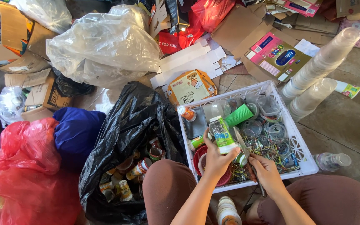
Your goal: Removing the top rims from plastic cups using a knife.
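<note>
Far left: red plastic bag [26,166] bulging at lower left, blue bag [76,131] just beside it on the right, w/ brown cardboard boxes [17,41] stacked behind, one showing an orange inner flap. Above centre-left sits a big clear plastic bag [105,46], crumpled. Below it a black trash bag [126,137] gapes open, small labelled bottles [134,168] w/ orange, yellow & green wraps piled inside. Behind, flattened white cardboard [192,62] & a tan pouch-shaped carton [190,87] w/ orange print lie on the floor, touching the crate's far corner. Centre-right: white plastic crate [301,154], lattice walls, holding clear lids, rubber bands, a green ribbed cup [239,115] on its side & a small orange-capped bottle [185,112] at the far left corner. Left hand [215,160] is over the crate's near edge, fingers wrapped round a small white bottle [223,134] w/ green-blue label, held upright above the crate. Right hand [267,175], just beside, fingers clenched round the handle of a knife [246,154], blade angled up twd the bottle's base. Upper right: flat brown carton [278,56] w/ pink & blue label panels; right of it, stacks of clear plastic cups [321,66] lying tilted. Near right edge a clear water bottle [332,160] lies on the tile, close to the crate.
</note>
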